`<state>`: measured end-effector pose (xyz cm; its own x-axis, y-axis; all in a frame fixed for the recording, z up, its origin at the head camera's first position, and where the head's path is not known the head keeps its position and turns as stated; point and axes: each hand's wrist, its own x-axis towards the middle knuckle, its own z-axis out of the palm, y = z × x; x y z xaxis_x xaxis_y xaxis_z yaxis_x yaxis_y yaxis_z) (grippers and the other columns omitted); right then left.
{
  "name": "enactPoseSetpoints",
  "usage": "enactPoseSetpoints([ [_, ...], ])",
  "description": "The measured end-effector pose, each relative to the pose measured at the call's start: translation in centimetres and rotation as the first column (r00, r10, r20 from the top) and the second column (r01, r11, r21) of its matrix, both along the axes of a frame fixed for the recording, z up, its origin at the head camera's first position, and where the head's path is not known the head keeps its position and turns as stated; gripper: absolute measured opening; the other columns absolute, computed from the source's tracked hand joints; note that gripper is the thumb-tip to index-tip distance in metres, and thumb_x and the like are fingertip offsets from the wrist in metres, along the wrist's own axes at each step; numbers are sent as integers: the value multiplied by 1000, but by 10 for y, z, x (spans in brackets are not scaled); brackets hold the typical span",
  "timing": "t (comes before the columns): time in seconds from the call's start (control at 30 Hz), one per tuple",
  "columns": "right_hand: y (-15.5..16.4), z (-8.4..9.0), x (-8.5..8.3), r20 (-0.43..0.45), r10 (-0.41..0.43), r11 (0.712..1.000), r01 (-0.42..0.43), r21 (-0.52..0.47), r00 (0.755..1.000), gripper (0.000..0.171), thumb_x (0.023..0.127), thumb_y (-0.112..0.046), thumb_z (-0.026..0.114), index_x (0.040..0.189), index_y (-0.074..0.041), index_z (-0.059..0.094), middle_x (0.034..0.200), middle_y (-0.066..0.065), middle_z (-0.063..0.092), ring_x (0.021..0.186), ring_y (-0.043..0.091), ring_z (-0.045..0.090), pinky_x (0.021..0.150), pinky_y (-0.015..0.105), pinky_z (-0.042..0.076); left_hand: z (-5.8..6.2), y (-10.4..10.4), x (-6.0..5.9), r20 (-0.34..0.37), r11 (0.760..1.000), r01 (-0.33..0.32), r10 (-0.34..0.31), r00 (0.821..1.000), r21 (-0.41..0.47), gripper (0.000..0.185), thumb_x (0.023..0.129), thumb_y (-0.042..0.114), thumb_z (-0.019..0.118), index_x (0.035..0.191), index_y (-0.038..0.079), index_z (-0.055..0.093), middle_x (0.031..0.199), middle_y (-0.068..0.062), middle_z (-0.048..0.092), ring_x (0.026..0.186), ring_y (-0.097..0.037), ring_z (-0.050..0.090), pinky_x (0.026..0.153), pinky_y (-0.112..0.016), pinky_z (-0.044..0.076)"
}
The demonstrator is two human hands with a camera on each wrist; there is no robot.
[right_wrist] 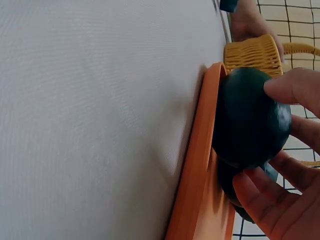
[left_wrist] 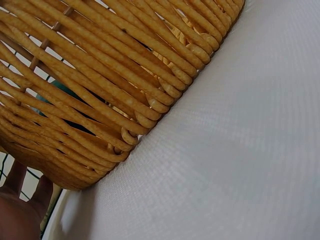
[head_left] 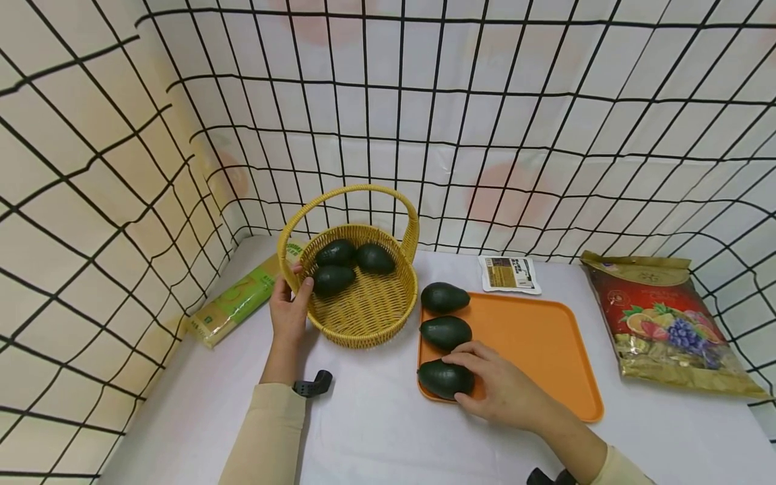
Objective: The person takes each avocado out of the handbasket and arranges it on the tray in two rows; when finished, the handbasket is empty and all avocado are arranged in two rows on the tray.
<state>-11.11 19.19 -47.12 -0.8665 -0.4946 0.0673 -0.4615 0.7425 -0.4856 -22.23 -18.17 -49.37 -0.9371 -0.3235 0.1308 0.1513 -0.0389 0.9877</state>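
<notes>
- Head view: your left hand (head_left: 289, 311) is gripping the rim of the wicker basket (head_left: 364, 322) on its left side, thumb hooked over the edge and fingers curled behind it. Three dark green avocados are lying in the basket's far half, one of them (head_left: 333, 279) just beside your thumb.
- Head view: your right hand (head_left: 498, 386) is curling over the nearest avocado (head_left: 444, 378), which is sitting at the near left corner of the orange tray (head_left: 545, 350). Two more avocados (head_left: 445, 332) are lying on the tray's left edge beyond it, in a row.
- Head view: a green packet (head_left: 235, 303) is lying left of the basket, a small white pouch (head_left: 509, 274) behind the tray, and a fruit-printed bag (head_left: 663, 323) well to the right, all on the white table (head_left: 376, 431) fenced by black wire mesh.
- Left wrist view: the woven basket wall (left_wrist: 100, 85) is filling the frame, resting on the table; only your fingertips (left_wrist: 30, 192) are showing at the lower left, so your grip cannot be judged here.
- Right wrist view: your fingers (right_wrist: 287, 87) and thumb are wrapping the avocado (right_wrist: 247, 117) from both sides as it is resting against the tray's raised lip (right_wrist: 197, 165). The basket (right_wrist: 252, 52) is showing beyond.
</notes>
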Motion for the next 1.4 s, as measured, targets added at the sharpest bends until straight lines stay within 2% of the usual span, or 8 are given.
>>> enactPoseSetpoints([
  [0.1,0,1,0,15,-8,1000,8,-9,1000,52,80,-33,88,127,-33,65,127,-13,54,112,8,59,97,35,57,-11,-2,-7,-9,1000,-8,8,1000,9,39,101,16,64,137,6,55,152,-2,52,147,-16,42,122,-45,36],
  [0.17,0,2,-1,23,-8,1000,9,-15,1000,51,80,-34,87,126,-33,65,125,-15,55,110,7,59,96,33,57,-14,-3,-9,-15,1000,-6,7,1000,14,39,101,17,64,137,7,55,152,-1,52,147,-15,42,122,-45,36],
  [0.37,4,3,-1,-8,34,999,-34,-39,999,47,82,-28,87,124,-30,66,120,-14,56,105,6,60,92,31,57,9,2,5,5,1000,4,-4,1000,-17,43,100,13,63,140,0,52,155,-10,48,149,-25,40,123,-49,34],
  [0.67,9,2,-2,-25,50,997,-51,-65,998,45,82,-25,86,122,-31,67,118,-14,57,103,6,59,88,28,56,11,3,6,-1,1000,9,-9,1000,-18,43,101,12,63,141,1,51,155,-10,49,148,-25,41,122,-49,35],
  [0.77,9,2,-2,-37,41,998,-43,-55,998,47,81,-28,88,123,-31,67,119,-15,57,104,6,60,89,30,57,12,3,7,-2,1000,7,-7,1000,-17,43,101,12,63,141,2,52,154,-10,50,147,-25,42,121,-49,36],
  [0.97,9,1,-1,-6,19,999,-20,-27,1000,50,79,-35,88,124,-33,66,121,-17,56,107,5,60,93,34,58,11,3,7,6,1000,7,-7,1000,-17,43,101,13,63,141,1,51,153,-12,50,145,-25,44,120,-49,37],
  [1.2,9,-1,-2,-27,56,998,-57,-38,998,49,81,-30,88,124,-30,66,120,-14,58,105,6,60,91,32,58,-14,-3,-7,0,1000,-5,5,1000,-3,42,101,14,64,141,8,53,153,-5,51,146,-21,43,122,-48,35],
  [1.4,11,-1,-2,-50,58,998,-60,-35,997,49,80,-28,88,124,-30,66,120,-14,59,105,6,61,92,33,58,-20,-3,-10,-33,1000,-15,15,999,-4,40,101,18,65,139,11,55,151,-1,52,144,-18,44,122,-48,35],
])
